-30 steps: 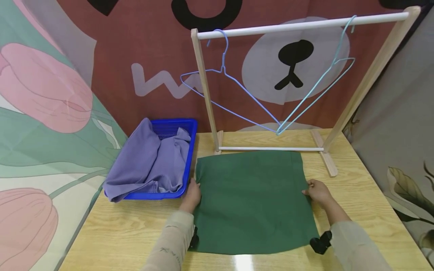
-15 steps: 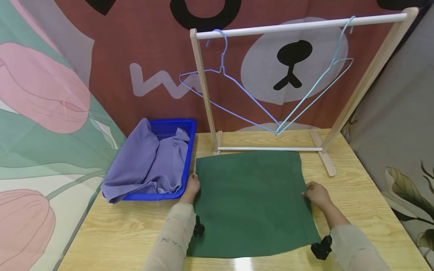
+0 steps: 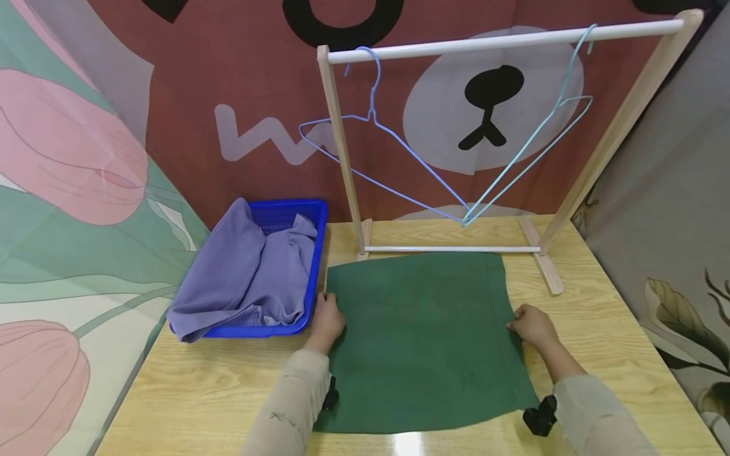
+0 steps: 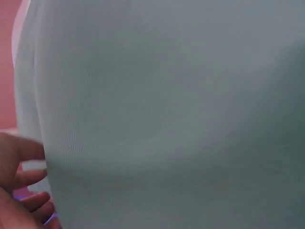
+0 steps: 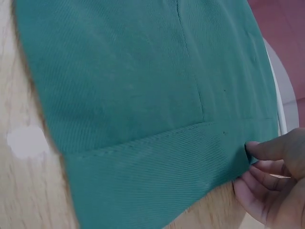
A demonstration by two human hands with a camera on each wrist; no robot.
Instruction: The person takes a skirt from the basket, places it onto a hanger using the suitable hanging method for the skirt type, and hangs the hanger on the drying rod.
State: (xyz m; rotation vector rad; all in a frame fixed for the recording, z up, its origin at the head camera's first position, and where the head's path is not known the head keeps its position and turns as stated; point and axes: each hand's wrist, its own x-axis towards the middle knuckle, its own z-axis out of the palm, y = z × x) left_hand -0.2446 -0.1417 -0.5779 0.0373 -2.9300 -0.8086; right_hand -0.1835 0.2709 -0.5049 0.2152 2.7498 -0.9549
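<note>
A green cloth [image 3: 422, 342] with a stitched hem lies spread on the table, roughly rectangular. My left hand [image 3: 327, 320] is at its left edge, with fingers curled at the border. In the left wrist view the cloth [image 4: 157, 114] fills most of the frame, and my left fingers [image 4: 31, 179] meet its edge. My right hand [image 3: 533, 324] pinches the right edge. The right wrist view shows the thumb [image 5: 262, 150] on top of the hem, the other fingers below the edge.
A blue basket [image 3: 321, 253] holding a purple cloth [image 3: 228, 272] stands left of the green cloth. Behind is a wooden rack with a white bar [image 3: 445, 45]; a blue hanger [image 3: 413, 155] and a light-teal hanger [image 3: 527, 149] hang from it. Printed fabric walls surround the table [image 3: 188, 392].
My left hand has shifted slightly along and over the left edge, and the small wrinkles there have flattened. The right hand keeps its hold at the right edge.
</note>
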